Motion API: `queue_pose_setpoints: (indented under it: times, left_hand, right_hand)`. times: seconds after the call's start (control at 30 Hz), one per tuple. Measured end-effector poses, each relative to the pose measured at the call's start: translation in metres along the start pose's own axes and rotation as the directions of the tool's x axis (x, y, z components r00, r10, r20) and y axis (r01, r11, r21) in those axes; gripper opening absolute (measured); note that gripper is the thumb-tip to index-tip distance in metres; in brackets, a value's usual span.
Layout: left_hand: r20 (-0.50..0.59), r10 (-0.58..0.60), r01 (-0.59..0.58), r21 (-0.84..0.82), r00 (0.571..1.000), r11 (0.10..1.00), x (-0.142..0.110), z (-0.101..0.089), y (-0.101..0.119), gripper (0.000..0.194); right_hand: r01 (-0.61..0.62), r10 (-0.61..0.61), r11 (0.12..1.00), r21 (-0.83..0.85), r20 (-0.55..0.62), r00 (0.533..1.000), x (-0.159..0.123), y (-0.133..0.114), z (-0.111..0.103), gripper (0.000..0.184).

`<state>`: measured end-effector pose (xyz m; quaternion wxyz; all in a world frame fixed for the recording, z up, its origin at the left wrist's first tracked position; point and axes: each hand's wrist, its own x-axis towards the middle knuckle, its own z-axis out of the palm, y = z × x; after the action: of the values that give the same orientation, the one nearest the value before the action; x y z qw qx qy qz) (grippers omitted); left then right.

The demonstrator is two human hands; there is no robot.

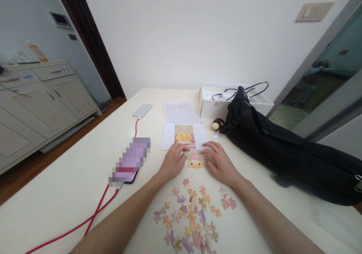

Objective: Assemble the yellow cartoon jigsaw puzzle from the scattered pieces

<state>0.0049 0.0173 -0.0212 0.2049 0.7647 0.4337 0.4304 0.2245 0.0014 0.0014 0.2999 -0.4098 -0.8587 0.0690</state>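
A partly joined jigsaw section (195,160) with a yellow figure lies on the cream table (70,193). My left hand (173,160) rests at its left edge, fingers curled and pressing on the pieces. My right hand (219,160) lies at its right edge, fingers stretched out flat against it. Just behind sits the printed reference picture (184,135) on white paper. Several loose pink, purple and orange puzzle pieces (192,218) are scattered between my forearms, nearer to me.
A phone (130,160) lies to the left with red cables (96,210) running off the near edge. A second phone (142,110) and a paper sheet (181,112) lie farther back. A white box (210,107) and a long black bag (285,152) fill the right side.
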Motion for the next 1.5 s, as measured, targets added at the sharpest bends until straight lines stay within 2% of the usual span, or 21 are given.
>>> queue_pose_setpoints:
  times: [0.3, 0.37, 0.4, 0.47, 0.53, 0.6, 0.7, 0.77, 0.83, 0.97, 1.13, 1.23, 1.37, 1.5]
  left_hand:
    - [0.02, 0.004, -0.004, 0.02, 1.0, 1.0, 0.0, 0.001, 0.0, 0.024]
    - [0.018, 0.003, -0.003, 0.022, 1.0, 1.0, 0.0, 0.001, 0.001, 0.025]
    - [0.017, 0.002, -0.003, 0.023, 1.0, 1.0, -0.001, 0.001, 0.001, 0.025]
    - [0.016, 0.004, -0.004, 0.026, 1.0, 1.0, -0.001, 0.001, 0.001, 0.024]
    - [0.015, 0.006, -0.007, 0.032, 1.0, 0.999, -0.001, 0.001, 0.002, 0.022]
    - [0.014, 0.007, -0.007, 0.04, 1.0, 0.999, -0.001, 0.001, 0.002, 0.021]
    - [0.014, 0.005, -0.006, 0.049, 1.0, 0.999, -0.001, 0.001, 0.002, 0.021]
    - [0.015, 0.005, -0.006, 0.05, 1.0, 0.999, -0.001, 0.001, 0.001, 0.021]
    - [0.017, 0.005, -0.006, 0.046, 1.0, 0.999, -0.001, 0.001, 0.001, 0.021]
    - [0.022, 0.006, -0.007, 0.036, 1.0, 0.999, -0.001, 0.001, 0.001, 0.022]
    - [0.013, 0.006, -0.006, 0.03, 1.0, 1.0, -0.001, 0.0, 0.003, 0.022]
    - [-0.001, 0.024, -0.024, 0.023, 1.0, 0.999, -0.001, 0.0, 0.004, 0.021]
    - [0.004, 0.097, -0.097, 0.04, 0.995, 0.994, -0.001, -0.001, 0.009, 0.021]
    - [0.051, 0.212, -0.214, 0.039, 0.976, 0.976, -0.002, -0.004, 0.023, 0.016]
  right_hand:
    - [-0.05, 0.052, 0.996, 0.079, -0.03, 0.998, 0.003, -0.007, -0.005, 0.019]
    - [-0.122, 0.119, 0.988, 0.098, 0.037, 0.992, 0.006, -0.016, -0.014, 0.018]
    - [-0.184, 0.172, 0.977, 0.108, 0.111, 0.979, 0.007, -0.023, -0.021, 0.018]
    - [-0.306, 0.255, 0.944, 0.12, 0.318, 0.913, 0.008, -0.038, -0.037, 0.02]
    - [-0.379, 0.281, 0.921, 0.089, 0.521, 0.806, 0.009, -0.054, -0.053, 0.016]
    - [-0.402, 0.286, 0.915, 0.024, 0.665, 0.69, 0.007, -0.067, -0.065, 0.013]
    - [-0.369, 0.361, 0.916, -0.16, 0.731, 0.579, 0.003, -0.078, -0.07, 0.014]
    - [-0.323, 0.398, 0.912, -0.253, 0.735, 0.549, 0.001, -0.082, -0.066, 0.013]
    - [-0.284, 0.39, 0.919, -0.274, 0.739, 0.55, -0.002, -0.083, -0.061, 0.013]
    - [-0.266, 0.349, 0.936, -0.232, 0.725, 0.594, -0.004, -0.084, -0.059, 0.017]
    - [-0.321, 0.327, 0.938, -0.13, 0.639, 0.696, 0.0, -0.075, -0.066, 0.018]
    - [-0.337, 0.354, 0.932, -0.136, 0.547, 0.758, 0.004, -0.065, -0.063, 0.017]
    - [-0.306, 0.385, 0.921, -0.242, 0.431, 0.816, 0.006, -0.054, -0.047, 0.023]
    - [-0.228, 0.32, 0.935, -0.27, 0.372, 0.871, 0.004, -0.054, -0.035, 0.025]
